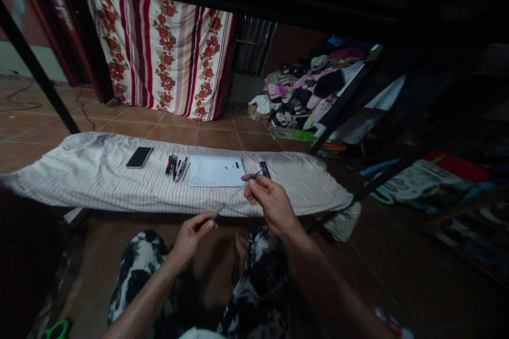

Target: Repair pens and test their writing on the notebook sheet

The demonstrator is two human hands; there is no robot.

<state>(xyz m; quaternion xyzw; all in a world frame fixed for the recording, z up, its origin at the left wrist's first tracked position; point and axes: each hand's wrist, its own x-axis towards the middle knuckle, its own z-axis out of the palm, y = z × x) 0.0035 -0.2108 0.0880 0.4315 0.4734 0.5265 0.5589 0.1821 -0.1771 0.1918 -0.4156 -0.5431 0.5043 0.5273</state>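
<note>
Pinching a small grayish piece between thumb and finger, the left hand [191, 238] is in front of the tabletop [103, 183], near its close edge. The right hand [270, 204] has its fingers pressed together on a thin, pale stick [237, 190], and a dark end sticks up past them. The stick slants down toward the grayish piece [218, 212]. The two ends are close, but I cannot tell if they touch.

Just past the right fingers is a white notebook [212, 174] with rings on its right side. Some little dark bits [236, 164] lie on its page. A few dark pens [265, 169] lie to the right of the notebook. On its left is a bunch of pens [175, 167], some with red or pink on them. Farther left lies a phone [139, 157] with a black screen. All these things are on a striped cloth [298, 185] that covers the tabletop.

Under the arms are the person's legs in black and white pants [258, 280]. Past the tabletop is a tile floor [170, 130]. A curtain [170, 58] with red flowers and stripes hangs there, and a big messy pile of clothes [306, 85] is to its right.
</note>
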